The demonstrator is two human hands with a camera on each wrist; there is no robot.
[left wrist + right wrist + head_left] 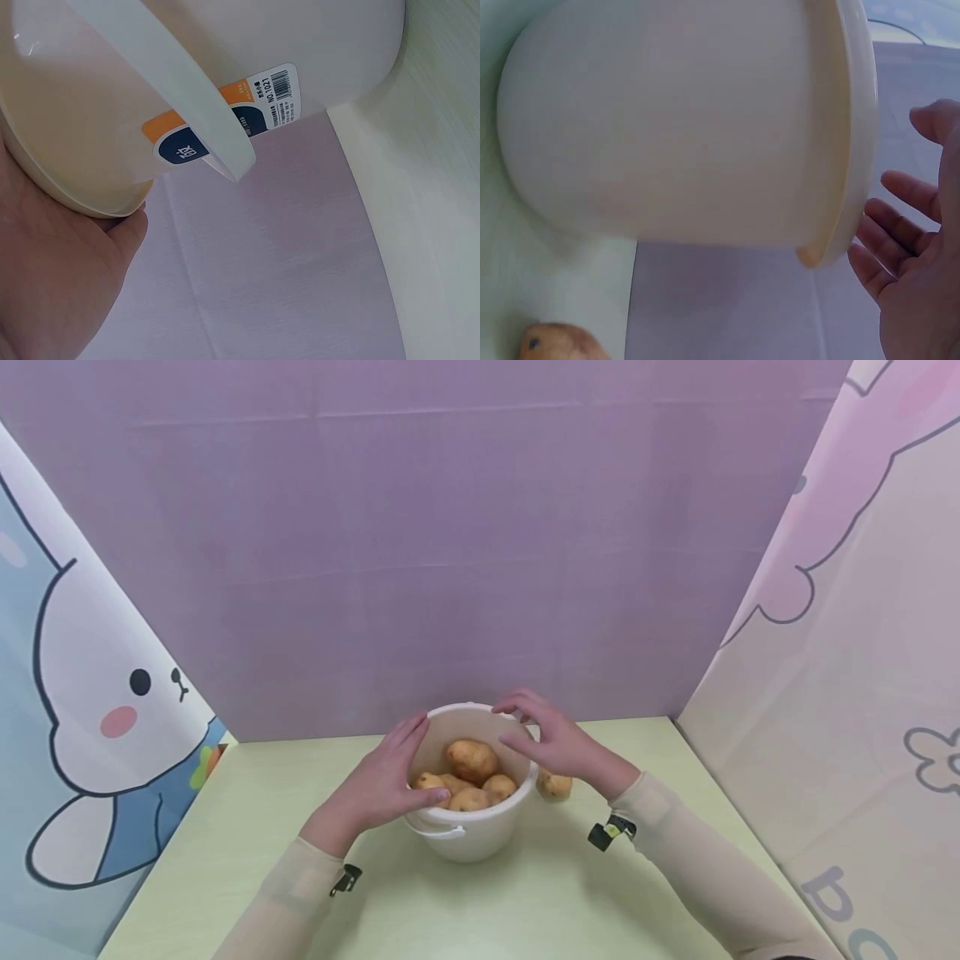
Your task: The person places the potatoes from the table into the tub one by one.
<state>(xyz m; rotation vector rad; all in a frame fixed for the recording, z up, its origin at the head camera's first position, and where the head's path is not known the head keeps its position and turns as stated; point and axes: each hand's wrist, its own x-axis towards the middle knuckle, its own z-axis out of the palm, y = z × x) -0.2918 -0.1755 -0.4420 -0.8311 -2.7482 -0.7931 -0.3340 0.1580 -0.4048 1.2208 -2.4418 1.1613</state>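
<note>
A white bucket (480, 839) stands upright on the table, with several potatoes (472, 760) inside it. My left hand (378, 785) rests at the bucket's left rim, its fingers fairly straight along the edge and its thumb reaching over the opening. In the left wrist view the bucket's white handle (180, 82) hangs down across a printed label (274, 97). On the other side my right hand (558, 739) is at the right rim, fingers spread and loosely bent, with nothing held. Another potato (555, 785) lies outside on the table, right of the bucket, partly hidden below the right hand.
The pale green table (270, 827) ends at a purple backdrop (480, 568) close behind the bucket. Printed cartoon panels (90, 718) flank the table on both sides. Each sleeve cuff carries a small black strap device (611, 832).
</note>
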